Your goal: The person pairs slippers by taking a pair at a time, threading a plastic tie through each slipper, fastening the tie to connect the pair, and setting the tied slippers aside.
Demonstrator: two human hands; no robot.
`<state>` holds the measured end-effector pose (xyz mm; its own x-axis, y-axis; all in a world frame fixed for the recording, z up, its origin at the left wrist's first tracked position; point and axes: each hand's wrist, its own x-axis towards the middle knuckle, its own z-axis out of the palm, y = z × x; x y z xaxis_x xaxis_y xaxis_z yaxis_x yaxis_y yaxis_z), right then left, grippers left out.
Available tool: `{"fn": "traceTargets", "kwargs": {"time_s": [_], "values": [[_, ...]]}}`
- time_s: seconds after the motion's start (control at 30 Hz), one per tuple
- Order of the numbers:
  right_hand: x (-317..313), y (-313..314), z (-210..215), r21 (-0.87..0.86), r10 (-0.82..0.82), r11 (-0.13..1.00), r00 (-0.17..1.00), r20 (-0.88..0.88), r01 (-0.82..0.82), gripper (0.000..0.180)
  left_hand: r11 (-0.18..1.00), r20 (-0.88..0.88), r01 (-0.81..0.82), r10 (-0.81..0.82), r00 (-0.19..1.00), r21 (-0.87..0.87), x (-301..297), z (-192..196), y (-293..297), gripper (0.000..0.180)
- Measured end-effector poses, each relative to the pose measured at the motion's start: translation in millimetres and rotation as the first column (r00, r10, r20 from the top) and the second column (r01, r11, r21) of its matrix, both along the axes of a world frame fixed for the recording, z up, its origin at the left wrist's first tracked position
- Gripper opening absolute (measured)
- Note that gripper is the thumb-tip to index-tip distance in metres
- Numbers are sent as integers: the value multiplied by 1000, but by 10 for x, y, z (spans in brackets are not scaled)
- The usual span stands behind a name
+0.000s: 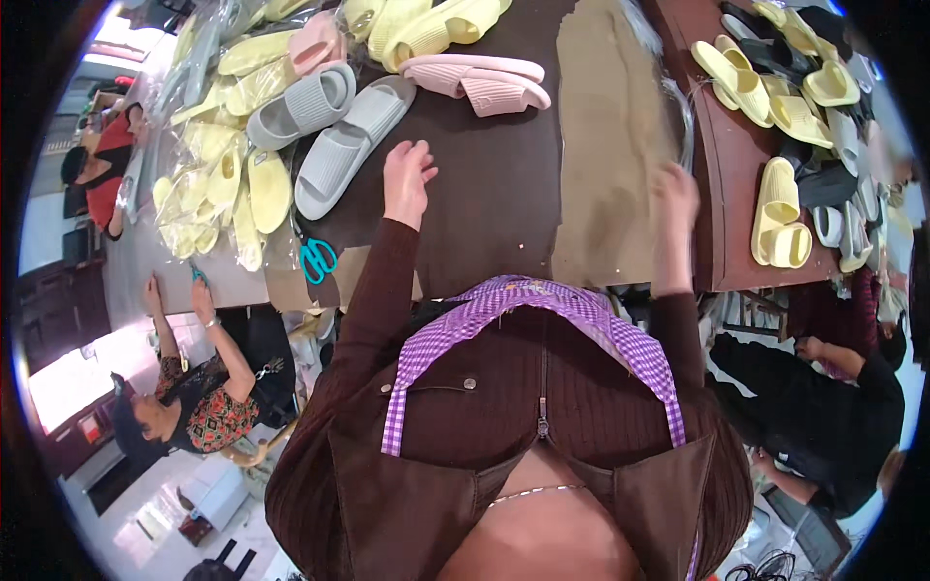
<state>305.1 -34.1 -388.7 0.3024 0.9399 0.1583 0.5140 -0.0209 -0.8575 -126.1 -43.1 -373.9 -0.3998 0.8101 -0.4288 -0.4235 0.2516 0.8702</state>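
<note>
My left hand [408, 184] hovers over the brown tabletop [475, 203], its fingers loosely bent and apart with nothing in them. Closest to it is a grey slide slipper [354, 150], and a second grey slipper [302, 107] lies just beyond. A pair of pink slippers [480, 82] rests farther up the table. At the right, my right hand [675, 198] is smeared by motion beside a strip of clear plastic film [681, 121]; whether it grips anything does not show. Under that side lies a sheet of tan cardboard [605, 145].
Bagged yellow slippers [218, 174] heap at the left, with teal-handled scissors [317, 259] below them. Loose yellow slippers [780, 213] and others cover the reddish table [727, 194] on the right. Co-workers [208, 397] are at both sides.
</note>
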Motion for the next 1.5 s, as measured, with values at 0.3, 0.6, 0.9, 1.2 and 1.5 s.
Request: {"fn": "traceTargets", "kwargs": {"time_s": [0.3,0.6,0.9,1.2,1.5], "values": [[-1960,1154,-12,-178,383,923,864,325,-342,44,910,102,414,-416,904,39,551,107,-533,51],[-2138,-523,-181,-432,-150,567,428,-891,-701,30,950,182,305,-288,940,-72,302,-54,-850,52],[-1151,-358,191,-532,429,465,706,-564,-708,28,821,54,567,-565,824,-64,492,-189,-767,48],[-1138,301,43,-292,16,870,614,-789,-397,31,760,-14,635,-640,769,140,222,93,-910,47],[-1309,59,-69,-317,-46,923,758,-651,-216,27,906,-69,422,-418,906,42,65,-86,-1117,41]]}}
